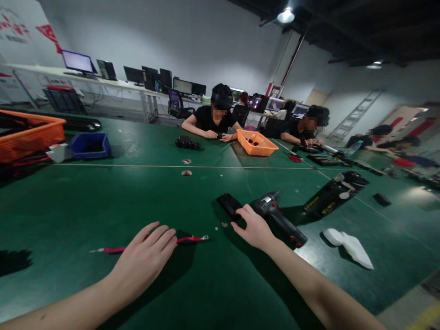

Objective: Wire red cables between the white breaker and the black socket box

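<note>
My left hand (151,250) lies palm down over a red cable (114,250), its fingers stretched out and slightly bent. The cable's middle is hidden beneath the hand. A metal ring lug (205,238) shows at the cable's right end, and a bare tip at the left. My right hand (256,229) has thumb and forefinger apart, with the forefinger at the near end of a black block (228,203); a firm grip is not visible. Just right of that hand, a black and red cordless drill (275,213) lies on its side.
A black bottle (332,195) and a white item (349,245) lie to the right on the green table (103,201). At the left are a blue bin (90,145) and an orange basket (30,137). Another orange basket (257,145) stands beside a person (213,120) opposite.
</note>
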Demonstrator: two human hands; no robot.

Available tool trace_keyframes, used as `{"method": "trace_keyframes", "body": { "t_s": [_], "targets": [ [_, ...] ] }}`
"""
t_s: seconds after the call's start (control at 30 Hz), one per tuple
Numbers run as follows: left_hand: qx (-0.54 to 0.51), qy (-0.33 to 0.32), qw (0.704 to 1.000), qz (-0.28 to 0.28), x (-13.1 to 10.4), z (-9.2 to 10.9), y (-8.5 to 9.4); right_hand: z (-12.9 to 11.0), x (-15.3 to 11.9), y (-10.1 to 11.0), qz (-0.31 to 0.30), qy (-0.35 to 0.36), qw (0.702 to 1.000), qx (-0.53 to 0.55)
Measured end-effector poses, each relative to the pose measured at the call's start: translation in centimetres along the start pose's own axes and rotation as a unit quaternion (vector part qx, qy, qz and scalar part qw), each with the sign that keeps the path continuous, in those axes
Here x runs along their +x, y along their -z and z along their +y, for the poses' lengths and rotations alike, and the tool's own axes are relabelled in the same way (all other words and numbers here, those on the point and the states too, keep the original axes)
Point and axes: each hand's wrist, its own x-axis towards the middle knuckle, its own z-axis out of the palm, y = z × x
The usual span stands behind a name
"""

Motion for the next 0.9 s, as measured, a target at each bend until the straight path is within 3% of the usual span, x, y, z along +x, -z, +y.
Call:
{"method": "trace_keyframes", "body": {
  "t_s": [0.2, 0.33, 0.43, 0.67, 0.9],
  "targets": [
    [0.017, 0.005, 1.000, -0.016, 0.1, -1.5, -0.9, -0.2, 0.1, -0.1, 0.056, -0.023, 0.992, 0.114],
    [0.024, 0.005, 1.000, -0.017, 0.2, -1.9, -1.1, -0.4, 0.0, -0.2, 0.109, -0.111, 0.950, 0.271],
    [0.017, 0.012, 1.000, -0.020, 0.3, -1.7, -0.9, -0.7, -0.2, -0.1, 0.090, -0.135, 0.935, 0.317],
    [-0.008, 0.034, 0.999, -0.027, 0.8, -1.3, -0.4, -1.4, -0.5, 0.4, 0.026, -0.067, 0.983, 0.167],
    [0.005, 0.038, 0.998, -0.044, 0.9, -1.1, -0.1, -1.1, -0.2, 0.3, -0.061, -0.053, 0.983, 0.162]
  ]
}}
